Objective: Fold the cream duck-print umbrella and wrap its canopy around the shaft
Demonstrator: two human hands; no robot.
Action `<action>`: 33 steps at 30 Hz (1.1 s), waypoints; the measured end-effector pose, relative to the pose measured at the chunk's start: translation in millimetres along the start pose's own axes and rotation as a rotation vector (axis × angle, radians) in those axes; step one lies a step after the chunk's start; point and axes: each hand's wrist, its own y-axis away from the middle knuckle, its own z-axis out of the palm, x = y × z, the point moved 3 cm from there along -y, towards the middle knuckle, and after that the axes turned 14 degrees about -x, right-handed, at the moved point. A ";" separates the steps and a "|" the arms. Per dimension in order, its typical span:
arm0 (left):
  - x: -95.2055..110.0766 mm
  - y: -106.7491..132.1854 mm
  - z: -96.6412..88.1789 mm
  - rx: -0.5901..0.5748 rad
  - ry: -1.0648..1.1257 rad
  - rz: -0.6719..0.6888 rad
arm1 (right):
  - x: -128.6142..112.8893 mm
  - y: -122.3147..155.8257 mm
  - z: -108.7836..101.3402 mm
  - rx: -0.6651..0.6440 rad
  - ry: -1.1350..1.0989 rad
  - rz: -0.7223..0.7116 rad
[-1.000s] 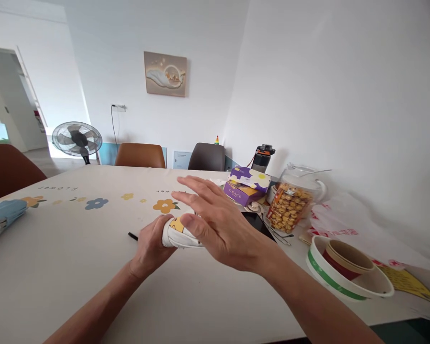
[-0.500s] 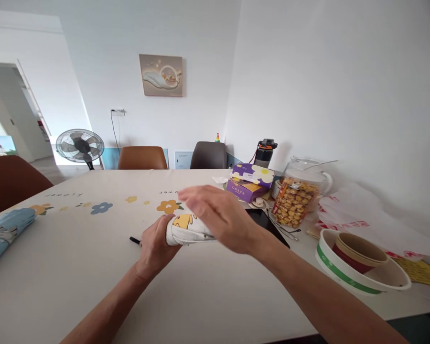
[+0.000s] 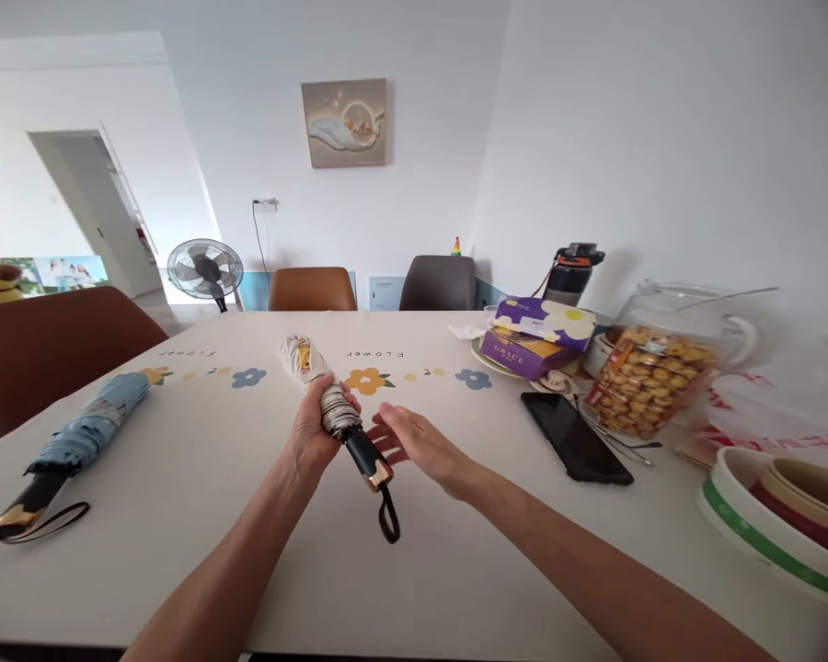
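My left hand [image 3: 313, 425] is wrapped round a folded white umbrella [image 3: 338, 409] with a yellow print. The umbrella is held tilted above the table, its canopy end pointing away and to the left. Its black handle [image 3: 364, 456] has a gold-coloured end facing me, and a black wrist strap [image 3: 388, 517] hangs from it. Just right of the handle is my right hand [image 3: 424, 446], fingers apart; whether its fingertips touch the handle I cannot tell. A folded light-blue umbrella [image 3: 86, 432] with a black and gold handle lies on the table at the left.
A white table [image 3: 414, 588] with printed flowers spreads before me. On its right are a phone [image 3: 576, 437], cables, purple boxes [image 3: 528, 354], a jar of snacks [image 3: 652, 377], a bottle [image 3: 569, 276], a plastic bag and bowls [image 3: 765, 524]. Chairs [image 3: 438, 283] and a fan [image 3: 207, 271] stand beyond.
The white umbrella has turned, so its handle now points toward me. My right hand has come off the canopy and moved down beside the handle. The view has shifted left.
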 end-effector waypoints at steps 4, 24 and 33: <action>-8.0 -5.5 -7.5 0.036 0.032 0.001 | 12.4 -5.2 15.9 -0.146 -0.209 0.077; -40.1 -3.4 -5.9 -0.192 -0.247 -0.230 | 46.1 -15.2 11.2 -0.121 -0.719 0.067; -46.8 2.9 -9.1 -0.145 -0.150 -0.286 | 41.2 -9.7 25.1 -0.286 -0.645 0.080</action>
